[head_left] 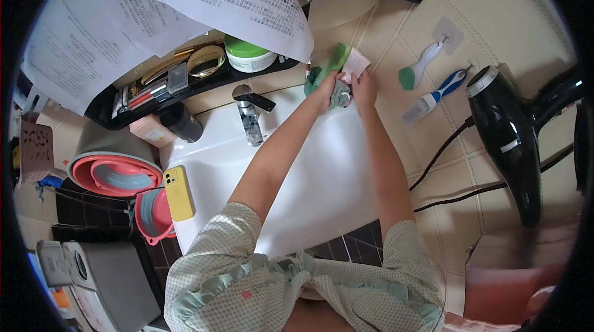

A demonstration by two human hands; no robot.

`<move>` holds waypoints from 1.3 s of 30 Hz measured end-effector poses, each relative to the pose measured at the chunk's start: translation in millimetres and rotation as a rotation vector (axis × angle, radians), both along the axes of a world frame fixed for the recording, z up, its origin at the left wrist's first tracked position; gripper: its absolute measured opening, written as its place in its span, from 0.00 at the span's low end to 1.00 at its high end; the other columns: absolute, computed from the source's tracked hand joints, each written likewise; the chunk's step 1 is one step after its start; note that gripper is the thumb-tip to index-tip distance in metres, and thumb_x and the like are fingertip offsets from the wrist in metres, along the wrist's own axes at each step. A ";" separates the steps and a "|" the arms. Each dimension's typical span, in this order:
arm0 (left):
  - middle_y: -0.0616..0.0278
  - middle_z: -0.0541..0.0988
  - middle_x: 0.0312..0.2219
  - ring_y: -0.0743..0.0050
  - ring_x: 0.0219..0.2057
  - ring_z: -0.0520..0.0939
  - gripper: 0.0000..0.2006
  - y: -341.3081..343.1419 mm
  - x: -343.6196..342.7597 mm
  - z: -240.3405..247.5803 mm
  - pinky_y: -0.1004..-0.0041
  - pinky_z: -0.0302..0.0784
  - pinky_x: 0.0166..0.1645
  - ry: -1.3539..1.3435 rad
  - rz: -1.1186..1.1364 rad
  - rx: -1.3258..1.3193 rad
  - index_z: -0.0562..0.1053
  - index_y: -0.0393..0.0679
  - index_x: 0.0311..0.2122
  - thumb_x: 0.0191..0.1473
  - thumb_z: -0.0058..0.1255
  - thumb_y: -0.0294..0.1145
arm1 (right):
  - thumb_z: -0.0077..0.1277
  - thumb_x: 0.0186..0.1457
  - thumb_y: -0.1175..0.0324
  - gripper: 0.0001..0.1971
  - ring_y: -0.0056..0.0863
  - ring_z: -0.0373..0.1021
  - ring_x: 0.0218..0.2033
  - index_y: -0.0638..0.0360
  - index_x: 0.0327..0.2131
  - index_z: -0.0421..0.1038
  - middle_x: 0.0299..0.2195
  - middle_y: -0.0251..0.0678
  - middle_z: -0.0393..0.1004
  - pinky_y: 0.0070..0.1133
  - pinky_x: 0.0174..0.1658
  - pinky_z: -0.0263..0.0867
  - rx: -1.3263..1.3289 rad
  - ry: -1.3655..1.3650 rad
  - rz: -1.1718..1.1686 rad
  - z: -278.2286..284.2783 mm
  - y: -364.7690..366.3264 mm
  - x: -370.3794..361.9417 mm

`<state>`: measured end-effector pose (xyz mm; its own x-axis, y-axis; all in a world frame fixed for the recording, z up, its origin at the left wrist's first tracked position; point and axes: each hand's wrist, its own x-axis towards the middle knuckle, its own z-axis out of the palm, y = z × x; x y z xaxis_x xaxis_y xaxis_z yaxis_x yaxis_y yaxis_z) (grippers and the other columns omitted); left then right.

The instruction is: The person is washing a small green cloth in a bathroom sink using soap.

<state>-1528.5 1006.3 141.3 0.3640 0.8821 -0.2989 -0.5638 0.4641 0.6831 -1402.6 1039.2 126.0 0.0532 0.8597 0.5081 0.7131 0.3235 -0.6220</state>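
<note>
Both my hands are stretched out to the far right corner of the white sink [309,177]. My right hand [365,89] is closed on a small flat pink packet [355,65]. Beside it, my left hand [325,91] is closed at a crumpled grey-green cloth-like bundle [340,94], which lies between the two hands. Just behind my left fingers stands a green item [337,59] that I cannot make out clearly. The fingertips are small and partly hidden.
A chrome faucet [249,112] rises left of my forearms. A yellow phone [178,195] rests on the sink's left edge. Printed papers [235,4] hang over a black shelf [204,94]. Brushes [436,94] and a black hair dryer [510,140] with its cord are on the right.
</note>
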 end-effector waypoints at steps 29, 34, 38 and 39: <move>0.58 0.72 0.33 0.72 0.33 0.75 0.18 -318.5 -148.5 -84.9 0.69 0.73 0.35 0.060 0.118 -0.161 0.64 0.38 0.40 0.50 0.41 0.43 | 0.41 0.49 0.59 0.14 0.17 0.62 0.29 0.59 0.32 0.67 0.27 0.28 0.67 0.16 0.31 0.59 -1.128 0.377 0.748 -37.2 -256.9 -111.8; 0.61 0.72 0.32 0.73 0.33 0.74 0.16 -334.7 -158.5 -70.6 0.74 0.70 0.37 0.020 0.195 -0.094 0.65 0.39 0.40 0.47 0.45 0.37 | 0.41 0.48 0.51 0.19 0.19 0.62 0.31 0.56 0.35 0.65 0.30 0.26 0.66 0.20 0.34 0.60 -1.267 0.502 0.652 -21.8 -269.1 -123.4; 0.60 0.72 0.32 0.71 0.35 0.73 0.13 -334.1 -161.4 -98.7 0.73 0.67 0.42 -0.324 0.327 -0.071 0.66 0.40 0.38 0.45 0.45 0.31 | 0.40 0.47 0.47 0.21 0.20 0.62 0.31 0.55 0.35 0.65 0.29 0.26 0.65 0.22 0.31 0.60 -1.149 0.401 0.644 -33.8 -278.2 -140.6; 0.60 0.72 0.32 0.71 0.35 0.73 0.13 -333.6 -160.4 -105.5 0.73 0.67 0.42 -0.327 0.331 -0.070 0.66 0.40 0.38 0.45 0.45 0.31 | 0.39 0.47 0.46 0.22 0.19 0.62 0.32 0.54 0.35 0.65 0.30 0.25 0.65 0.22 0.30 0.60 -1.151 0.380 0.657 -33.9 -280.0 -145.6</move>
<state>-1688.9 672.8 35.8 0.1513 0.9485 -0.2784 -0.8698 0.2615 0.4184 -1548.3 759.2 92.1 -0.5481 0.7022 -0.4544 0.3590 -0.2931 -0.8861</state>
